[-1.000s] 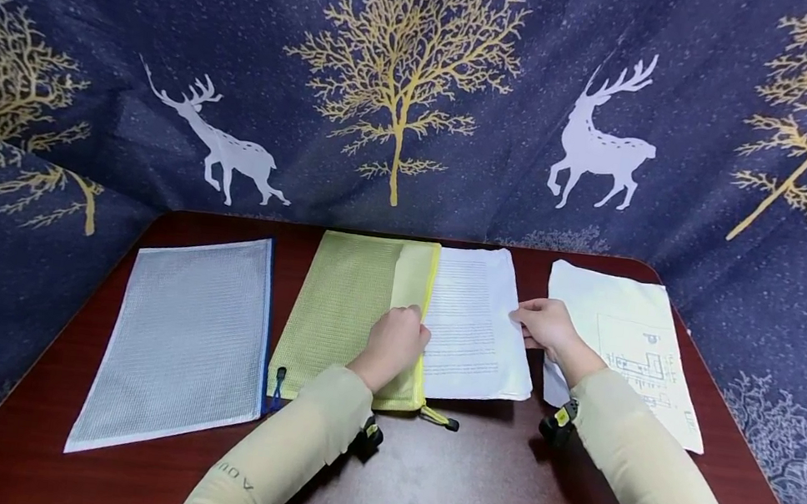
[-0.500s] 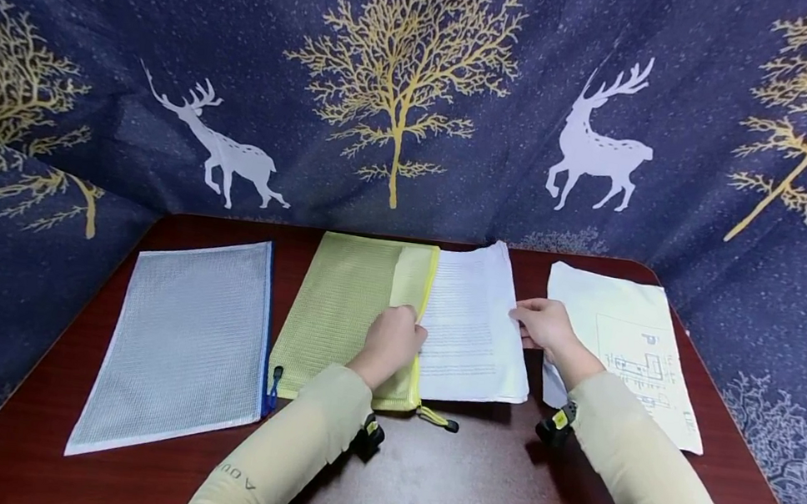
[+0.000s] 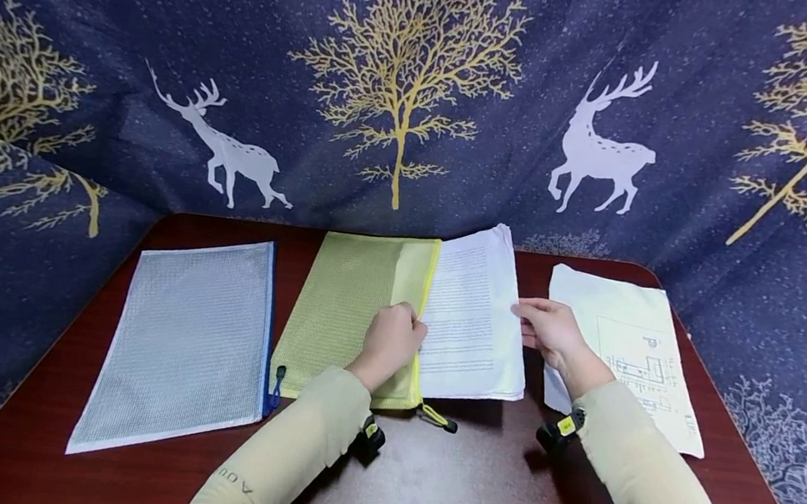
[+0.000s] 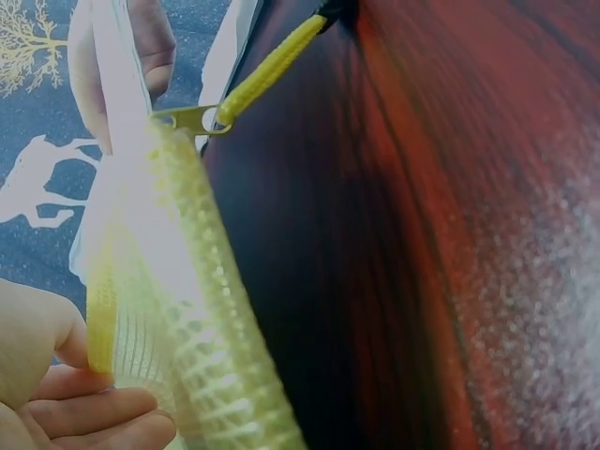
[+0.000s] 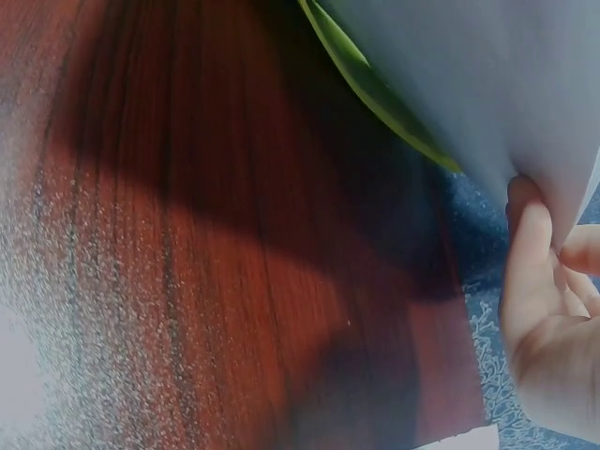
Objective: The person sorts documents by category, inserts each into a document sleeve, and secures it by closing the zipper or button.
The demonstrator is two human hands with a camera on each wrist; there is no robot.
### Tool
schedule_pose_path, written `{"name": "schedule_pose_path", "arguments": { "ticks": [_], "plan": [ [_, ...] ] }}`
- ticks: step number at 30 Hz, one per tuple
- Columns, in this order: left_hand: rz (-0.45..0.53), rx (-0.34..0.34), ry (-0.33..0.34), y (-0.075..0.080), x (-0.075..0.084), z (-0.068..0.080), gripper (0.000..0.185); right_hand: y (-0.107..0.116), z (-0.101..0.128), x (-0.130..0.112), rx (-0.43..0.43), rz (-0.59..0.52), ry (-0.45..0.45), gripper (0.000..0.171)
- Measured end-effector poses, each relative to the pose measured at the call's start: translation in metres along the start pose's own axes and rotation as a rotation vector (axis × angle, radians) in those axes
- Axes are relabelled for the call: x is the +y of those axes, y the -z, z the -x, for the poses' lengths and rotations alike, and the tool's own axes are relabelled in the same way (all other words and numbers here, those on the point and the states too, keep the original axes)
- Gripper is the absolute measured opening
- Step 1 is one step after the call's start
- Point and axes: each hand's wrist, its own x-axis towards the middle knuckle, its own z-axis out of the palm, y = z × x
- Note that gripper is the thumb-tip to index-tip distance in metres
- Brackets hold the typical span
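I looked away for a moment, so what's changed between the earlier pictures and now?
The far edge of the printed sheets has risen against the backdrop; their near right corner has edged left. No hold changed: left hand on the yellow pouch, right hand on the sheets. The blue-edged pouch and drawing sheet stayed put.

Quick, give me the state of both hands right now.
Left hand: closed, pinching the opening edge of the yellow mesh pouch.
Right hand: closed, pinching the right edge of the printed papers.
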Motion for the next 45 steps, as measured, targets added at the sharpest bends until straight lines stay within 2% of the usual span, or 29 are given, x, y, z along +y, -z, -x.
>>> {"name": "schedule_pose_path", "arguments": {
  "ticks": [9,17,33,40,45],
  "plan": [
    [-0.017,0.027,-0.032,0.001,0.003,0.002,0.014,-0.004,-0.001,0.003,-0.001,-0.005,0.007,0.036],
    [-0.012,0.048,-0.066,0.001,0.004,0.002,0.016,-0.007,0.000,0.003,0.002,0.011,0.006,0.042],
    [-0.024,0.070,-0.075,-0.002,0.006,0.002,0.014,-0.009,-0.002,0.007,-0.022,-0.039,0.006,0.041],
    [-0.013,0.078,-0.080,-0.002,0.007,0.002,0.016,-0.011,-0.001,0.006,0.005,-0.029,0.004,0.026],
    [-0.002,0.079,-0.098,-0.002,0.008,0.003,0.018,-0.011,0.000,0.007,-0.010,-0.058,0.009,0.018]
  ]
}}
